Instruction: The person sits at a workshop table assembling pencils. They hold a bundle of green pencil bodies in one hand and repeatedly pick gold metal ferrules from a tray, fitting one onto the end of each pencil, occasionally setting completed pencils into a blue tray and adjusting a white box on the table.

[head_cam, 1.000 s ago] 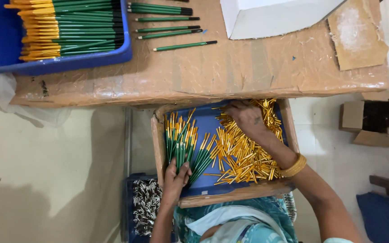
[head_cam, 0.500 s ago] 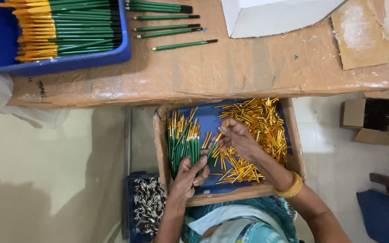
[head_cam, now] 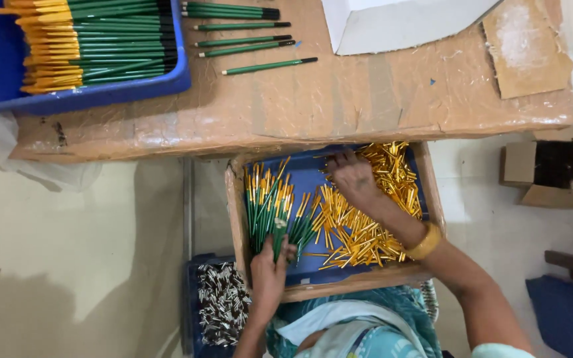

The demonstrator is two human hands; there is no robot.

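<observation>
A bunch of green pens [head_cam: 268, 209] is gripped at its near end by the closed fingers of the left hand [head_cam: 270, 268], inside the cardboard-edged tray [head_cam: 237, 219] below the bench [head_cam: 339, 99]. The right hand [head_cam: 353, 179] is laid, fingers loosely spread, on the gold caps [head_cam: 366, 229] heaped just right of them.

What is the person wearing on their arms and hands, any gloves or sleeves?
No gloves: both hands are bare, left hand and right hand. The right wrist carries a thick golden-yellow bangle. A pale sleeve edge shows at the right upper arm; the left forearm is uncovered.
</observation>
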